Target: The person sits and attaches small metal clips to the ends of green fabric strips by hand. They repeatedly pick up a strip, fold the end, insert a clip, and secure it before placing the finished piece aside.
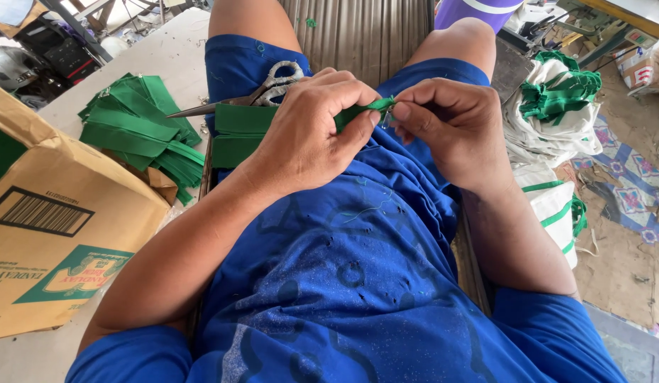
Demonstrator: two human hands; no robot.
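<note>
From the head camera, the left hand pinches a folded green fabric strip over the lap, and the right hand grips the strip's end — fingertips nearly meeting. Scissors rest on the left thigh atop more green strips; a stack of green pieces lies beside a cardboard box.
</note>
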